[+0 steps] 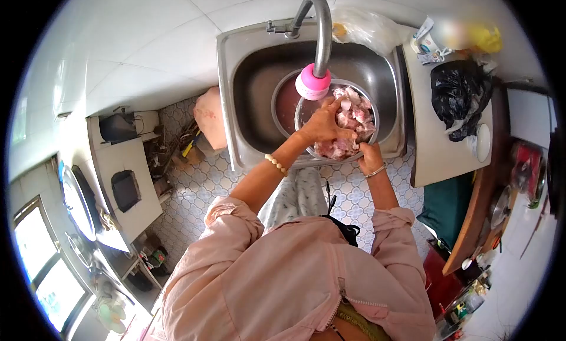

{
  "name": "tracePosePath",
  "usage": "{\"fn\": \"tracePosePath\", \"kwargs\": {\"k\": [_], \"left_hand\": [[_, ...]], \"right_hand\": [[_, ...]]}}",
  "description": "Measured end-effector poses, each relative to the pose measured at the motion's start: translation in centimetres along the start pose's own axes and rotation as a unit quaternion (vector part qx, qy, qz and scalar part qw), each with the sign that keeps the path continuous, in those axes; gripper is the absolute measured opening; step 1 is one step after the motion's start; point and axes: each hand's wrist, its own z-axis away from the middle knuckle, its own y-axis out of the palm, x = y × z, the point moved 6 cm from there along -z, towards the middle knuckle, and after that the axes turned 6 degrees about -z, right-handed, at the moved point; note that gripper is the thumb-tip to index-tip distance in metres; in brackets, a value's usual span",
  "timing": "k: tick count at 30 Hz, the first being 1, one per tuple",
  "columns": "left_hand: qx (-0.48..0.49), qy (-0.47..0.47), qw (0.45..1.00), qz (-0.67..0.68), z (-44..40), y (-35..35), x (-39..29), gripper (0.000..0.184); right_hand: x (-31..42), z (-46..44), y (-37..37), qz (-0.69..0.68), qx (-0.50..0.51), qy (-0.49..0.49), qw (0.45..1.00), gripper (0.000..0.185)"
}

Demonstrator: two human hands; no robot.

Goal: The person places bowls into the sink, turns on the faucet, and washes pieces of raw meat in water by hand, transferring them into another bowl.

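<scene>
A metal bowl (pixel 299 114) holding pieces of raw pink meat (pixel 359 114) is at the front of the steel sink (pixel 253 81). My left hand (pixel 322 126) lies over the meat inside the bowl, its fingers spread. At the bowl's front right rim is my right hand (pixel 370 158), closed on the rim, with part of its fingers hidden. Behind and to the left, partly under the bowl, sits a second round basin (pixel 284 102) with reddish water. The faucet's pink head (pixel 312 83) hangs above both vessels.
A clear plastic bag (pixel 365 30) lies at the sink's back edge. On the right counter (pixel 427 158) are a black plastic bag (pixel 460 96), a white bowl (pixel 483 142) and a patterned container (pixel 429 43). A pinkish sack (pixel 210 118) stands left of the sink.
</scene>
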Motion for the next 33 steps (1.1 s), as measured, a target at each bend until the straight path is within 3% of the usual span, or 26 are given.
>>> {"fn": "tracePosePath", "kwargs": {"k": [6, 9, 11, 14, 18, 21, 25, 26, 27, 29, 31, 33], "left_hand": [[-0.033, 0.002, 0.999, -0.005, 0.0, 0.2, -0.5, 0.101], [-0.052, 0.005, 0.999, 0.008, -0.3, 0.3, -0.4, 0.098], [-0.067, 0.001, 0.998, -0.002, -0.3, 0.3, -0.3, 0.098], [-0.085, 0.005, 0.996, 0.026, -0.4, 0.2, -0.5, 0.096], [-0.100, 0.003, 0.994, 0.035, -0.4, 0.4, -0.5, 0.098], [-0.082, -0.012, 0.995, 0.048, -0.1, 0.3, -1.1, 0.098], [-0.071, -0.030, 0.995, -0.069, 0.2, -0.2, -2.5, 0.096], [-0.031, -0.069, 0.994, -0.085, 0.5, -0.7, -3.4, 0.095], [0.010, -0.107, 0.989, -0.100, 0.8, -0.8, -3.7, 0.094], [-0.008, -0.092, 0.983, -0.161, 1.3, -1.1, -4.0, 0.092], [-0.055, -0.046, 0.967, -0.245, 1.7, -1.8, -4.5, 0.092], [-0.056, -0.052, 0.973, -0.217, 2.1, -2.0, -4.6, 0.094]], "right_hand": [[0.4, 0.1, -0.5, 0.028, -0.039, 0.051, 0.998, 0.055], [0.5, -0.5, -1.0, 0.060, -0.015, 0.040, 0.997, 0.055], [1.2, -0.6, -0.8, 0.082, -0.022, -0.017, 0.996, 0.041], [2.3, -0.6, -0.3, 0.115, -0.034, -0.021, 0.993, 0.054], [3.6, 0.2, 0.6, 0.170, -0.077, 0.018, 0.982, 0.051], [3.2, 0.1, 0.0, 0.122, -0.039, 0.009, 0.992, 0.047], [1.0, 0.8, -2.6, 0.034, -0.034, 0.091, 0.995, 0.035], [0.9, 1.0, -2.7, 0.007, -0.031, 0.089, 0.996, 0.030], [0.9, 1.2, -2.4, 0.008, -0.033, 0.086, 0.996, 0.030], [1.5, 1.7, -1.2, 0.009, 0.010, 0.040, 0.999, 0.031], [1.7, 1.9, -0.9, 0.017, -0.016, 0.045, 0.999, 0.032], [2.1, 2.1, -0.5, 0.027, -0.043, 0.045, 0.998, 0.047]]}}
